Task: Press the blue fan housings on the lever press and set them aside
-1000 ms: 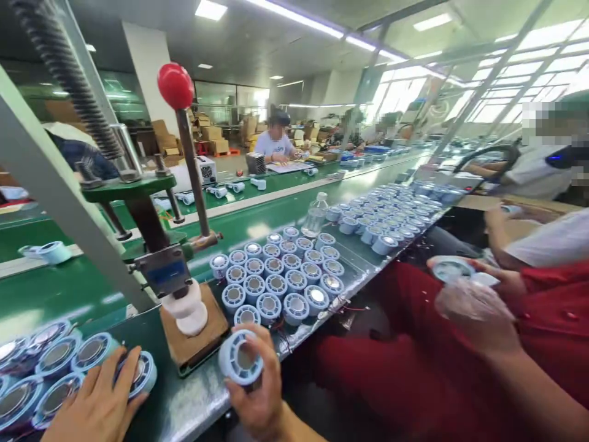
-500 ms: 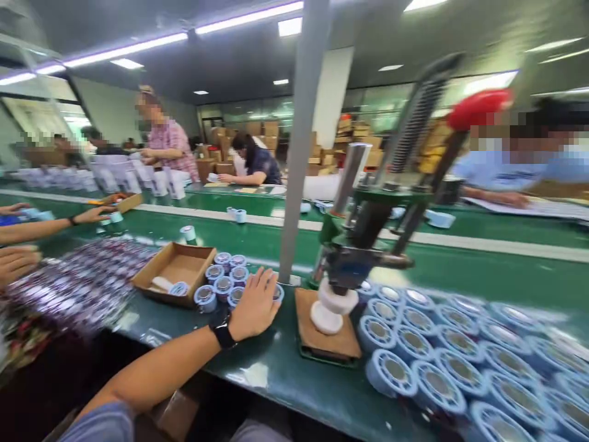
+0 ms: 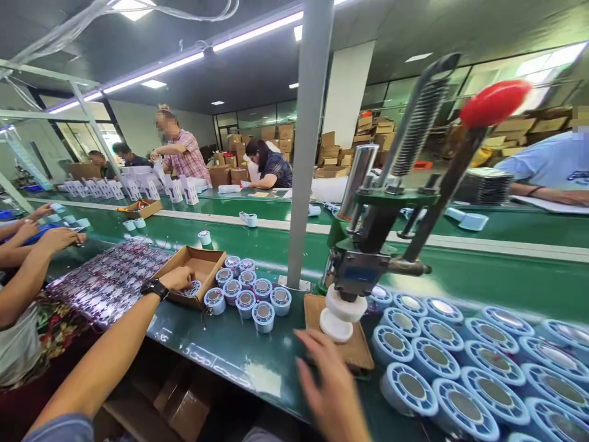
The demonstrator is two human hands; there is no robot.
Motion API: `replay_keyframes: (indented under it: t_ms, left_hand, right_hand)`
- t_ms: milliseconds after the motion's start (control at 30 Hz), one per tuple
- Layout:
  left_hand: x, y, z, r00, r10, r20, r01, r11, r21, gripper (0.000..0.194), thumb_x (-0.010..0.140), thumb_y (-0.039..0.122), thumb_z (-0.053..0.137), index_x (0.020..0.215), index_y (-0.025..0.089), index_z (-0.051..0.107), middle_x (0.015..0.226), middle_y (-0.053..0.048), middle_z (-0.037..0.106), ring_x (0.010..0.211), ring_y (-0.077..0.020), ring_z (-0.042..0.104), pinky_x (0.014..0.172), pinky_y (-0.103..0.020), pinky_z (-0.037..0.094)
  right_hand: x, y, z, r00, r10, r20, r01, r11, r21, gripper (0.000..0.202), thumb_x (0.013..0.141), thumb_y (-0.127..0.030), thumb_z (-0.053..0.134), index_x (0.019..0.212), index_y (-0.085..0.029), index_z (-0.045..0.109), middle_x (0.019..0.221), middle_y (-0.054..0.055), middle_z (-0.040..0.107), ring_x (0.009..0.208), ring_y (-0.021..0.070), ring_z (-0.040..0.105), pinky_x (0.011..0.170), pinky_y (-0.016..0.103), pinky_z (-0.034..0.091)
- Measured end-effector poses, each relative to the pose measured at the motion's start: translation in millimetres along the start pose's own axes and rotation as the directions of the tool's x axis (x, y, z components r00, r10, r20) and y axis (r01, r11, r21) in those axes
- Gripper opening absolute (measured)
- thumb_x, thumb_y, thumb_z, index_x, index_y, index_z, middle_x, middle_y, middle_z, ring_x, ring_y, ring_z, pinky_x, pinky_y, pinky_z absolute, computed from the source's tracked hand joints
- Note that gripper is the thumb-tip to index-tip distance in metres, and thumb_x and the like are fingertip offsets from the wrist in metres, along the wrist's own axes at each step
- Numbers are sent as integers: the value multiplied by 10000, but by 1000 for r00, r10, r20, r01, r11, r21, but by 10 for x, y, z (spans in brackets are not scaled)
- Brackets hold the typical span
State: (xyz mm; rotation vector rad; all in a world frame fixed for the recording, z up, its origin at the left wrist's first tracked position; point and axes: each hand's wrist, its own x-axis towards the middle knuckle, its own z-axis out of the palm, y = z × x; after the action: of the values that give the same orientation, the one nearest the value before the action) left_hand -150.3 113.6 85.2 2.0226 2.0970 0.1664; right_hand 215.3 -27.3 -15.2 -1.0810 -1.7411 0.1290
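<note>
Head view, clock set on mid-view: L hand (image 3: 177,280), w/ a black wristwatch (image 3: 155,287) on its wrist, is at 8 o'clock, down inside an open brown cardboard box (image 3: 205,261). Fingers bent, tips at a flat round pale-blue plastic part (image 3: 197,287) lying in the box; can't tell if they pinch it.

R hand (image 3: 332,383), motion-blurred, is btwn 5 & 6 o'clock, fingers loosely extended, thumb standing well off from them. Tips are near the 7 o'clock corner of a brown square board (image 3: 361,351); can't tell re contact.

Above the board, approx 4 o'clock, stands a green-and-black metal hand press (image 3: 361,270); its lever ends in a shiny red knob (image 3: 494,104) at 2. A thick white round pad (image 3: 346,305) is under the ram, w/ a white round disc (image 3: 335,326) just below, on the board.

Pale-blue ring-shaped plastic housings w/ grey metal centres: small group (image 3: 245,301) at 7, btwn box & a grey metal post (image 3: 307,153); bigger group (image 3: 464,368) at 4, just beside the board. All on a glossy dark-green worktop (image 3: 221,344).

At 9, a dense spread of silvery parts w/ reddish wires (image 3: 110,270); a co-worker's hand (image 3: 62,238) nearby.
</note>
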Motion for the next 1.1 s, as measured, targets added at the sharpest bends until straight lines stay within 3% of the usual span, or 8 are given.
replay_keyframes:
  t_ms: [133,267,367,433,567,800,1000,1100]
  left_hand:
    - [-83,43,-129,971,-6,-240,3,1000,-11,185,799,224,509,837,123,659,794,-64,719,800,-221,675,752,-276,495]
    - [-528,239,-78,936,39,-349,-74,994,-86,328,850,293,468,1055,141,674,979,-98,738,879,-235,683,803,-315,525]
    - [-990,681,386,945,257,-201,-301,926,-230,282,868,309,508,1042,214,709,969,-50,729,854,-205,674,792,-302,539]
    - [-1198,1049,793,921,377,-101,-390,881,-267,258,900,274,507,1034,237,724,971,-46,710,889,-201,661,832,-316,540]
    - [-1251,1499,1380,890,418,-180,-450,867,-213,301,925,255,510,1144,211,711,1036,-97,684,988,-252,627,914,-427,536]
    - [-1189,1379,1427,815,569,-107,-577,784,-227,542,887,276,601,1421,320,515,1383,-82,584,1253,-288,512,1055,-502,456]
    - [-1236,1441,1570,897,393,-201,-427,888,-170,1022,735,410,774,1565,179,225,1429,-181,505,1274,-363,476,1064,-576,409]
    - [-1217,1419,1557,868,479,-130,-495,853,-164,983,766,360,746,1572,245,195,1503,-147,447,1343,-356,417,1101,-564,377]
  right_hand:
    - [141,-259,570,992,-88,92,113,939,-325,572,751,-56,618,1304,-198,590,1332,174,549,1172,374,565,814,479,583]
    - [-80,-207,514,985,-141,104,165,949,-270,409,767,-70,601,1146,-221,622,1388,97,524,1286,328,485,921,457,547]
    - [-351,-98,136,988,-151,32,154,975,-161,63,850,-155,592,875,-211,577,1263,68,589,1248,255,497,933,377,517]
    - [-446,-72,-98,994,-103,-44,97,987,-131,120,877,-183,606,797,-204,521,1141,62,627,1168,223,531,913,340,498]
    - [-470,-81,-372,999,7,-40,-10,997,-75,129,901,-137,532,1005,-199,575,1168,72,618,1185,184,544,967,310,477]
    - [-520,-63,-378,990,138,-41,-141,986,-84,358,938,-333,549,1266,-191,523,1282,112,575,1188,229,550,971,379,492]
    - [-512,-49,-263,986,156,-60,-161,982,-97,368,913,-204,568,1276,-196,512,1249,106,590,1172,207,562,971,356,503]
    - [-530,-46,-310,985,167,-33,-169,981,-100,379,913,-182,546,1290,-192,505,1280,112,567,1207,197,553,989,337,505]
